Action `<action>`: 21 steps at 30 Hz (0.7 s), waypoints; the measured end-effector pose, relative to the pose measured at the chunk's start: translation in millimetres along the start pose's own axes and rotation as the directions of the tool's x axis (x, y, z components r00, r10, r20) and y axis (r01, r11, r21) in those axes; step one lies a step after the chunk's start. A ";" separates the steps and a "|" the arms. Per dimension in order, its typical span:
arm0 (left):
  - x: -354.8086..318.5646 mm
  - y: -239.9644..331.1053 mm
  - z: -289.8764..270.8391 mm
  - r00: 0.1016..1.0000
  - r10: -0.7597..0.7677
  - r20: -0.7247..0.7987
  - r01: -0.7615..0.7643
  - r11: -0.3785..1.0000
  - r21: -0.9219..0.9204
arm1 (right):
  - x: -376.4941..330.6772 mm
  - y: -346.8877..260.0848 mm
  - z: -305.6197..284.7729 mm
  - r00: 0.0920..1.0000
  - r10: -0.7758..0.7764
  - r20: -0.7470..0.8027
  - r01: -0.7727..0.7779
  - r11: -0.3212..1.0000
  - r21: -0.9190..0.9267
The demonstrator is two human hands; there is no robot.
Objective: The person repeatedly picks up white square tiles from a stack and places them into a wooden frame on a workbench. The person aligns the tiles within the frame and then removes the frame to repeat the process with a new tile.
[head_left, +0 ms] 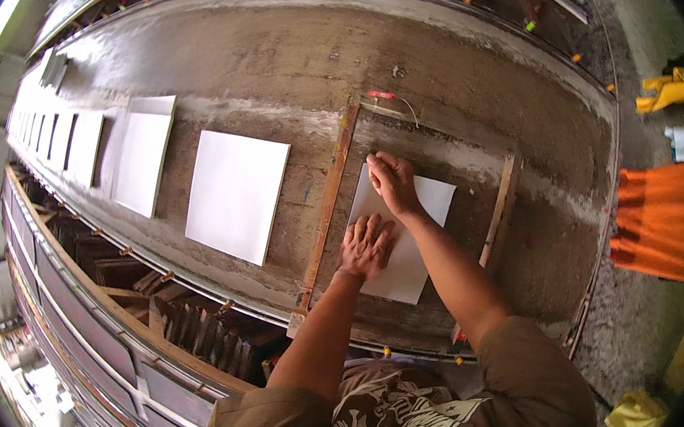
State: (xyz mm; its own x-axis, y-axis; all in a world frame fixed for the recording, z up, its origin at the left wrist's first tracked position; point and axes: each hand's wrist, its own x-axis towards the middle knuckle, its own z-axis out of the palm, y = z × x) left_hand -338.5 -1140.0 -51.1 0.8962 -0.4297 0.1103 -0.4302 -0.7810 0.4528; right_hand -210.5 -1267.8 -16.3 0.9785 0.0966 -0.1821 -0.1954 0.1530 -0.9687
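A white rectangular sheet [434,200] lies on the brown table, with wooden bars on either side of it. My left hand [365,246] rests on its left part, palm down, fingers spread and a little blurred. At the sheet's far left corner is my right hand [393,183], its fingers curled together. Whatever those fingers may hold is hidden. The long wooden bar [331,206] runs just left of the sheet, and a shorter bar [497,210] stands to its right. A small red piece [380,94] sits near the long bar's far end.
Another white sheet [238,195] lies to the left, and several more run in a row toward the far left. The long worn table [283,45] has a metal rail with orange clips. Orange cloth [664,225] and a yellow glove [673,89] are beyond its right edge.
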 end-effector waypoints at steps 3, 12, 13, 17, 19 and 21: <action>3.9 3.3 -6.3 0.999 0.023 -0.025 -0.023 1.000 -0.002 | 24.1 16.0 3.7 0.997 -0.035 0.068 0.034 0.999 0.013; 5.0 8.8 -8.5 0.995 0.015 -0.095 -0.011 0.999 0.046 | 41.1 18.5 1.5 0.990 -0.047 0.134 0.035 0.995 0.090; 5.0 7.5 -7.3 0.996 0.014 -0.090 -0.009 0.998 0.058 | 33.8 21.0 -6.7 0.994 -0.047 0.094 0.039 0.996 0.086; 2.9 9.1 -8.5 0.996 -0.016 -0.093 0.019 0.999 0.029 | -6.4 12.9 -61.8 0.989 -0.074 -0.127 0.081 0.995 0.050; 1.1 9.1 -5.8 0.997 -0.037 -0.067 0.043 0.995 0.093 | -29.9 25.2 -92.6 0.980 -0.134 -0.145 0.144 0.988 0.063; 2.5 10.7 -10.3 0.997 -0.012 -0.082 0.022 0.991 0.129 | -57.6 35.9 -106.7 0.972 -0.169 -0.161 0.170 0.985 -0.010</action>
State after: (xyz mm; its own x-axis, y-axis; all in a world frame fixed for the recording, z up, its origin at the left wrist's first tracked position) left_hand -339.7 -1144.8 -36.9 0.9070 -0.3821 0.1769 -0.4206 -0.8423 0.3371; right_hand -266.9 -1372.8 -58.6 0.9951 -0.0907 -0.0404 -0.0257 0.1577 -0.9871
